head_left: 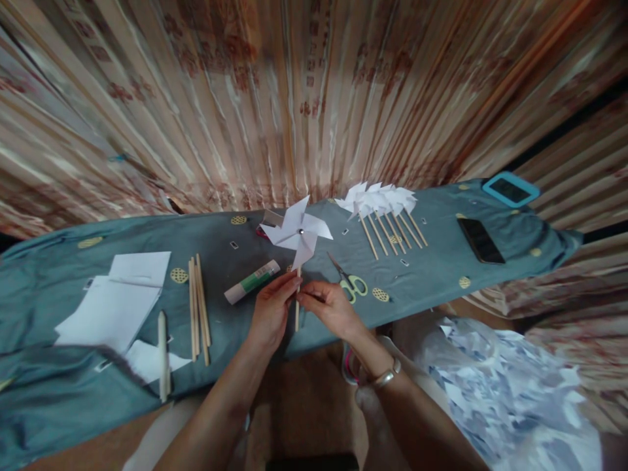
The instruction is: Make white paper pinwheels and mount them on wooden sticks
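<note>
A white paper pinwheel [297,233] with a metal pin at its centre stands upright on a thin wooden stick [297,314]. My left hand [271,310] and my right hand [330,306] both pinch that stick just below the paper, fingers closed around it, above the front edge of a table covered in blue-grey cloth [441,261]. A glue stick [252,282] lies just left of my left hand. Green-handled scissors [350,280] lie just beyond my right hand.
Several finished pinwheels [385,212] lie in a row at the back right. Loose wooden sticks [198,307] and white paper sheets [115,304] lie on the left. Two phones, one black [481,241] and one blue-cased [511,190], lie far right. Paper scraps [505,392] litter the floor. A curtain hangs behind.
</note>
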{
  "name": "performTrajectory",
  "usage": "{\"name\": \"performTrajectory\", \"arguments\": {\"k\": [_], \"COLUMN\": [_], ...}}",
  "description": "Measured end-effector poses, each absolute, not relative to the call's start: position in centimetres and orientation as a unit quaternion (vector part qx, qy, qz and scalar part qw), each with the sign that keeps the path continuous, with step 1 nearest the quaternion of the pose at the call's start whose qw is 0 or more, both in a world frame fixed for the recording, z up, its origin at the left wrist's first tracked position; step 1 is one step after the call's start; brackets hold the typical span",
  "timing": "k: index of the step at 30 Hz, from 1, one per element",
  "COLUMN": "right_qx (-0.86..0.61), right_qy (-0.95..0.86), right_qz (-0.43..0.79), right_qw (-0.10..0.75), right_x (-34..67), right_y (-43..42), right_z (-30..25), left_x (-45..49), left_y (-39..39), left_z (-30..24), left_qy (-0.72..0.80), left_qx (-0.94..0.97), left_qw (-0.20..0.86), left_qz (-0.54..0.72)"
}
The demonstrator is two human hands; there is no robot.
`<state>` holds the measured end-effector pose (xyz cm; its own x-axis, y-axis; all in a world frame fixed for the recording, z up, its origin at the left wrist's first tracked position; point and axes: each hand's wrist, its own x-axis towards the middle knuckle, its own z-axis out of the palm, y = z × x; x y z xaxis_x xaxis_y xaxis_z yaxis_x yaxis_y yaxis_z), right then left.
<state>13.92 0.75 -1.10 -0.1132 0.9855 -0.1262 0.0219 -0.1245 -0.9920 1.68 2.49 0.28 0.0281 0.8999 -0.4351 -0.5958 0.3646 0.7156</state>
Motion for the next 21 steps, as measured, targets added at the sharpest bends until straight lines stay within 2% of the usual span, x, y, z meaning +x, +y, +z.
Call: {"name": "performTrajectory", "arguments": {"k": [6,8,11,14,21], "right_qx": [-0.526,-0.562,-0.593,-0.574,-0.574], "right_qy": [-0.507,-0.459,-0.389,-0.384,-0.400], "right_qz": [0.546,0.512,0.405,0.354,0.392], "right_qw": [0.410,0.459,0.578,0.631,0.597], "right_x": [17.4,19.3,21.1,21.2,19.8], "right_y": [1.7,2.4,3.5,4.4,5.4], "right_z": [0.7,1.4,2.0,2.2,2.3], "left_x": [1.6,1.7,1.9,2.4,2.6], "left_y": [2.4,2.3,2.1,1.8,1.6], "left_z": [0.0,0.0,0.3,0.6,0.8], "left_qy": [0.456,0.456,0.463,0.477,0.490], "left_qx": [0.177,0.181,0.182,0.174,0.177], "left_qw": [0.691,0.694,0.704,0.709,0.706], "left_qz": [0.532,0.527,0.507,0.489,0.480]}}
